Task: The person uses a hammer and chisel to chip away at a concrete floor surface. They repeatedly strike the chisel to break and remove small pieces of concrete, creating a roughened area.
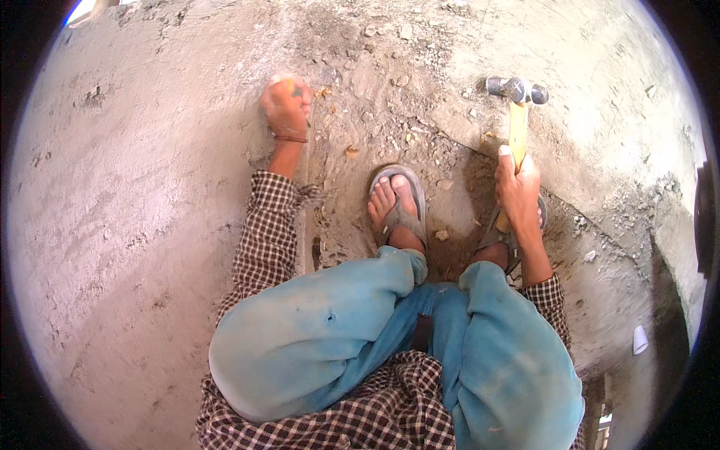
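Observation:
A ball-peen hammer (pixel 518 121) is held upright in the view by my right hand (pixel 517 185), with the thumb along its pale wooden handle. Its dark steel head lies beyond my fingers, and the handle's lower end shows near my right foot. My left hand (pixel 286 107) is a fist at the edge of the rough plastered surface on the left. A small orange-and-dark object (pixel 295 89) shows between its fingers; blur and the fingers hide most of it, so its kind is unclear. The hammer head is well apart from my left hand.
My sandalled left foot (pixel 398 205) stands on dirt strewn with broken rubble (pixel 394 84). The plastered surface (pixel 140 197) fills the left side. A rough concrete slab (pixel 585 140) borders the dirt at right. A white cup-like object (pixel 640 340) lies at lower right.

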`<action>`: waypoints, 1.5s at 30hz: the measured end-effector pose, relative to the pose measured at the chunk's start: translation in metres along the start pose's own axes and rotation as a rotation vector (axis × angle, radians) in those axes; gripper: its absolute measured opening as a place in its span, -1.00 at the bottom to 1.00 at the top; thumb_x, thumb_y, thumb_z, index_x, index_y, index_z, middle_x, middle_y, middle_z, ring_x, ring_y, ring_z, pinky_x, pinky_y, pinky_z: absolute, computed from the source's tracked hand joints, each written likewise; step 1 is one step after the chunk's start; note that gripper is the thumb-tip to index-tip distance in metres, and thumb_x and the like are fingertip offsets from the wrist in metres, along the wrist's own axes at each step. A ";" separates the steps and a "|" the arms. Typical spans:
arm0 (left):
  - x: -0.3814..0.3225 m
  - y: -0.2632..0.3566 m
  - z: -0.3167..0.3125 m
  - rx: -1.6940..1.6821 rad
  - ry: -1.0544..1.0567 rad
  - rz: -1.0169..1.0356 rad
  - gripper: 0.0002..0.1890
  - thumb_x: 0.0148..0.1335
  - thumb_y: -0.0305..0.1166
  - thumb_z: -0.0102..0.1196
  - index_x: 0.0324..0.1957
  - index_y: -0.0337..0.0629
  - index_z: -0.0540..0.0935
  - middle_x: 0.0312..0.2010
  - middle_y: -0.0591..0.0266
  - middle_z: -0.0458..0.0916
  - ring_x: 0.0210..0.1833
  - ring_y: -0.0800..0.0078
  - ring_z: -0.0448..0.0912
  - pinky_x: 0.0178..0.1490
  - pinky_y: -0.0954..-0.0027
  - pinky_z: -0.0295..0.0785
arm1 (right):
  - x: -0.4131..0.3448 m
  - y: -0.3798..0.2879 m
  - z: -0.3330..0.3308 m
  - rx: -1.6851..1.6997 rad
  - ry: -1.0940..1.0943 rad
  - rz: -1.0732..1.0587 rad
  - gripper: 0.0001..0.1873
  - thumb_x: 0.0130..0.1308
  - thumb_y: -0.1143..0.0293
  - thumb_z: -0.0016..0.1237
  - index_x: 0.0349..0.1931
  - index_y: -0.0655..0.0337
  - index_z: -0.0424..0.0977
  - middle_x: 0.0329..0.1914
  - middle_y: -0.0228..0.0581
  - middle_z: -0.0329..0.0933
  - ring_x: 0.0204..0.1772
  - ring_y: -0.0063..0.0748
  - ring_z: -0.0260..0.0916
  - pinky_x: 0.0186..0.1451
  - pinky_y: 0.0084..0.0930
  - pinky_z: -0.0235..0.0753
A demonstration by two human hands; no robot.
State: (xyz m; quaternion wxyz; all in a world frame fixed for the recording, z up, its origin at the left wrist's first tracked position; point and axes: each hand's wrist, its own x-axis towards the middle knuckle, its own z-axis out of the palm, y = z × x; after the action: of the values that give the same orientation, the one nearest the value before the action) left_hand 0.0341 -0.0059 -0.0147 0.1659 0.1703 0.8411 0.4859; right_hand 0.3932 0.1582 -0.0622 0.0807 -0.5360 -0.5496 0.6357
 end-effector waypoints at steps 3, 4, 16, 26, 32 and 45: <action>0.008 0.026 0.007 -0.280 0.016 0.074 -0.49 0.47 0.10 -0.34 -0.28 -0.15 0.44 -0.61 0.19 0.44 -0.62 0.40 0.38 -0.58 0.35 0.32 | -0.002 0.002 -0.003 -0.011 0.024 -0.001 -0.65 0.54 0.17 -0.01 -0.28 0.32 0.45 -0.56 -0.46 0.30 -0.48 -0.61 0.22 -0.42 -0.46 0.29; 0.011 0.036 0.009 -0.386 0.018 0.064 -0.51 0.47 0.06 -0.35 -0.27 -0.17 0.41 -0.57 0.15 0.45 -0.55 0.32 0.42 -0.50 0.26 0.39 | -0.001 0.002 -0.002 -0.008 0.022 0.008 -0.65 0.54 0.17 -0.01 -0.28 0.32 0.45 -0.56 -0.46 0.30 -0.47 -0.61 0.22 -0.42 -0.45 0.29; 0.026 0.043 0.025 -0.238 -0.114 -0.325 -0.56 0.41 0.05 -0.33 -0.33 -0.06 0.45 -0.58 0.25 0.45 -0.59 0.43 0.35 -0.60 0.31 0.22 | 0.003 0.016 -0.004 -0.060 0.027 -0.002 -0.62 0.54 0.14 -0.01 -0.24 0.38 0.45 -0.55 -0.37 0.37 -0.47 -0.53 0.27 -0.38 -0.41 0.33; 0.055 0.005 0.022 -0.399 -0.373 0.061 -0.57 0.52 0.05 -0.08 -0.22 -0.14 0.51 -0.43 0.19 0.58 -0.45 0.50 0.55 -0.44 0.40 0.48 | 0.004 0.012 0.000 0.021 -0.028 -0.079 -0.70 0.56 0.11 -0.05 -0.17 0.16 0.31 -0.60 -0.55 0.25 -0.67 -0.71 0.17 -0.67 -0.63 0.22; 0.050 0.022 0.024 -0.277 -0.493 0.137 -0.42 0.50 0.21 -0.11 -0.14 -0.22 0.49 -0.39 0.20 0.55 -0.34 0.46 0.56 -0.22 0.43 0.53 | -0.003 -0.004 0.000 -0.037 0.008 -0.083 -0.65 0.57 0.18 -0.08 -0.04 0.37 0.47 -0.52 -0.42 0.36 -0.45 -0.58 0.28 -0.40 -0.51 0.31; -0.054 0.007 0.061 0.160 -0.126 0.522 -0.70 -0.03 -0.32 0.56 -0.34 -0.10 0.65 -0.39 0.33 0.56 -0.21 0.35 0.57 -0.09 0.28 0.46 | -0.036 -0.030 0.040 0.045 -0.235 -0.291 -0.70 0.56 0.22 -0.08 -0.03 0.33 0.48 -0.50 -0.38 0.38 -0.49 -0.57 0.32 -0.40 -0.51 0.33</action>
State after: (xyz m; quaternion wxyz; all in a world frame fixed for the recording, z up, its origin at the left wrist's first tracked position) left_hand 0.1101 0.0192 -0.0313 0.0730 0.4237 0.7923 0.4328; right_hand 0.3627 0.1204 -0.0250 0.1188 -0.3712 -0.6126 0.6876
